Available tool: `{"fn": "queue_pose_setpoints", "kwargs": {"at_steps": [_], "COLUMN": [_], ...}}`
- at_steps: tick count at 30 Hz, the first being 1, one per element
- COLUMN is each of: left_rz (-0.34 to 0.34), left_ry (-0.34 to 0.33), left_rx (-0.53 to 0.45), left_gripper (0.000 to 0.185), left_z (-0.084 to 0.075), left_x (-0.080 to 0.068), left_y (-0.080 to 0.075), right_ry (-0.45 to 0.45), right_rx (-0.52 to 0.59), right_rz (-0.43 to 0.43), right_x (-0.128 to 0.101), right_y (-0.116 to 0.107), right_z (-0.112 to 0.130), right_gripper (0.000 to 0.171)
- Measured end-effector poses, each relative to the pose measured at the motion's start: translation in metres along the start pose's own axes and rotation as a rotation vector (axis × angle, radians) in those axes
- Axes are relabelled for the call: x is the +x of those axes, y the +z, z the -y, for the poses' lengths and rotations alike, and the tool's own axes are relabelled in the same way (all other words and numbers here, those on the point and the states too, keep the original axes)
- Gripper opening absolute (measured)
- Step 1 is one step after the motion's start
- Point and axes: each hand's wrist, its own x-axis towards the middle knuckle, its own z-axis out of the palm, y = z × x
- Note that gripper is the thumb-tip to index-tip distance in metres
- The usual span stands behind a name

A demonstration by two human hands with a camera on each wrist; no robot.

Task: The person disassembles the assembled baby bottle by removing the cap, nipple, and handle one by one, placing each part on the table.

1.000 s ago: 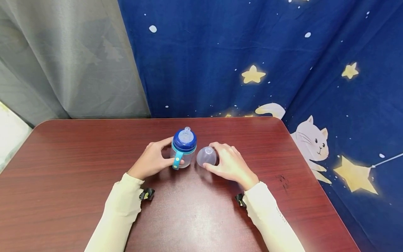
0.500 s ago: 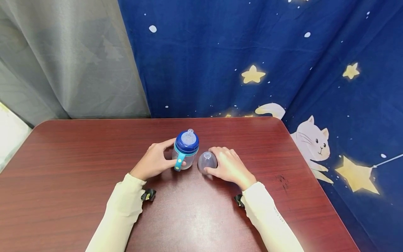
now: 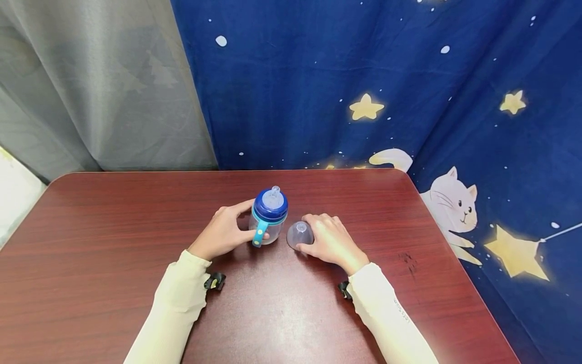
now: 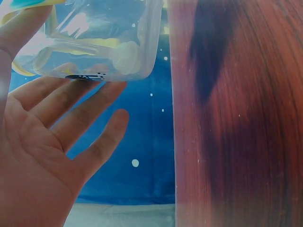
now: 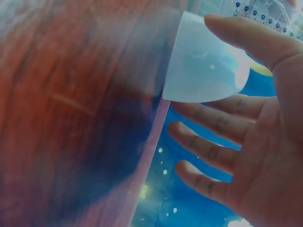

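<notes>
A baby bottle (image 3: 268,215) with a dark blue collar, clear teat and turquoise handle is in my left hand (image 3: 223,231). The thumb lies by the handle and the fingers reach round the far side. In the left wrist view the clear bottle body (image 4: 109,42) shows a pale ball-like piece inside, and the fingers support it. My right hand (image 3: 334,240) holds a translucent dome cap (image 3: 299,235) between thumb and fingers, just right of the bottle. The right wrist view shows the cap (image 5: 203,61) with its open rim at the tabletop and the lower fingers spread.
Both hands work over a reddish-brown wooden table (image 3: 113,242), near its middle. Behind it hang a blue star-patterned curtain (image 3: 295,91) and a grey curtain (image 3: 113,91). Dark marks (image 3: 408,262) show on the table right of the right hand.
The right hand has lowered the cap, which now sits upright instead of tilted. The left hand and bottle have shifted slightly right and nearer. Almost nothing has moved in the last half second.
</notes>
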Motion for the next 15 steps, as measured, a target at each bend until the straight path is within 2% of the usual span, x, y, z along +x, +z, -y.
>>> {"fn": "queue_pose_setpoints", "kwargs": {"at_steps": [6,11,15], "left_rz": [0.011,0.01,0.011], "left_ry": [0.01,0.005,0.004], "left_rx": [0.008,0.013,0.02], "left_gripper": [0.069,0.071,0.071], "left_z": [-0.002,-0.002,-0.005], "left_x": [0.0,0.0,0.001], "left_y": [0.0,0.002,0.003], "right_ry": [-0.009,0.0,0.004], "right_rx": [-0.003,0.015,0.1], "right_rz": [0.004,0.009,-0.016], "right_x": [0.0,-0.002,-0.004], "right_y": [0.001,-0.006,-0.018], "right_z": [-0.001,-0.001,0.002], "right_gripper": [0.06,0.073,0.079]}}
